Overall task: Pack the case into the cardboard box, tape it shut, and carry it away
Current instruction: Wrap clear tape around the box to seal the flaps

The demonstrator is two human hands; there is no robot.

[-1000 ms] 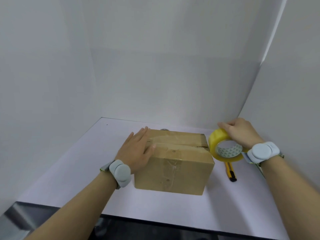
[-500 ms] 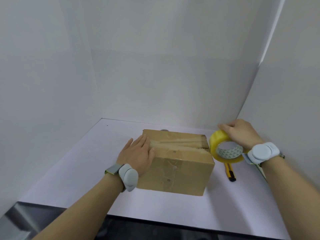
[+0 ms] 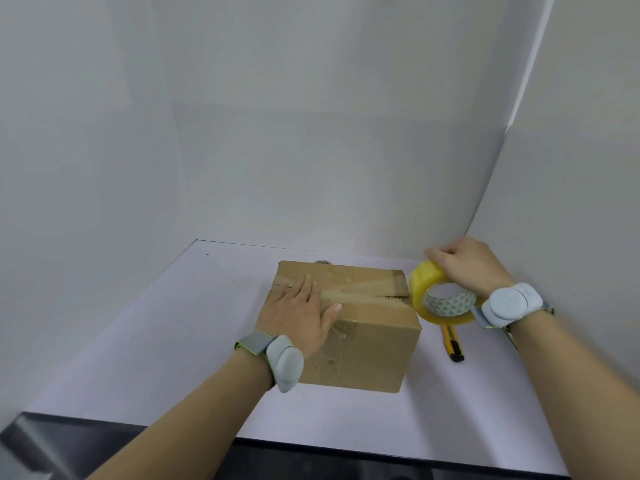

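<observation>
The cardboard box (image 3: 367, 344) stands closed in the middle of the table, with clear tape along its top seam. My left hand (image 3: 298, 317) lies flat on the box's top left part, fingers spread, thumb on the seam. My right hand (image 3: 467, 265) grips a yellow roll of packing tape (image 3: 426, 289) from above, held at the box's right end. A strip of tape seems to run from the roll onto the box top. The case is not visible.
A yellow utility knife (image 3: 452, 344) lies on the white table (image 3: 156, 341) just right of the box, under the roll. White walls close in at the left, back and right. The table's dark front edge runs along the bottom.
My left hand slid toward me along the box's left side, then back up onto the top. My right hand with the roll stayed at the box's right end.
</observation>
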